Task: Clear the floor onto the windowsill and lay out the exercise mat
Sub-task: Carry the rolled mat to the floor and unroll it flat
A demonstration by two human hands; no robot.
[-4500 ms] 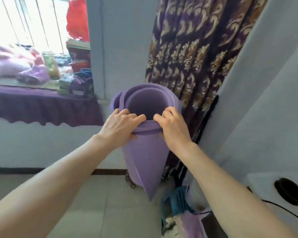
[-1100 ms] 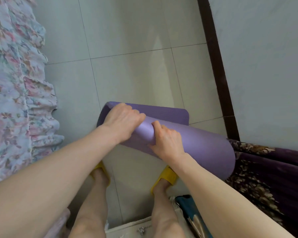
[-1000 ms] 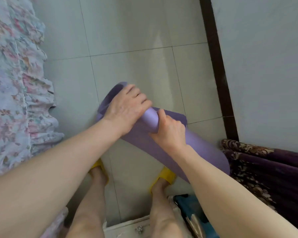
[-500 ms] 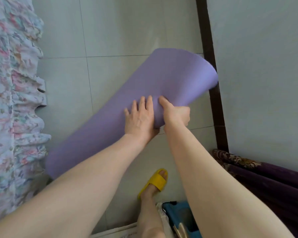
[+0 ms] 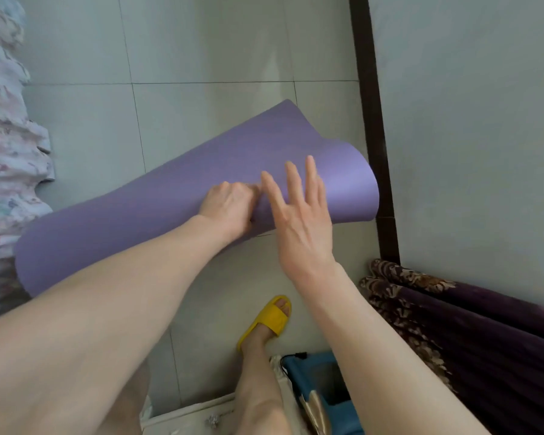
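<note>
The purple exercise mat (image 5: 157, 208) lies slantwise on the grey tiled floor, partly unrolled, its right end (image 5: 349, 189) still curled up close to the dark skirting board. My left hand (image 5: 230, 205) is curled and grips the mat's near edge at its middle. My right hand (image 5: 299, 221) hovers just above the mat beside the left, fingers spread and holding nothing. The mat's left end reaches the bed's frilled cover.
A floral frilled bedcover (image 5: 10, 152) runs down the left side. The wall (image 5: 468, 120) and dark skirting board (image 5: 371, 127) bound the right. A patterned purple curtain (image 5: 459, 321) bunches at the lower right. My yellow slipper (image 5: 270, 318) and a blue container (image 5: 321, 381) are near my feet.
The mat went from a roll held in both hands to partly spread on the floor. My right hand has let go and lifted with its fingers open; the left has closed on the edge.
</note>
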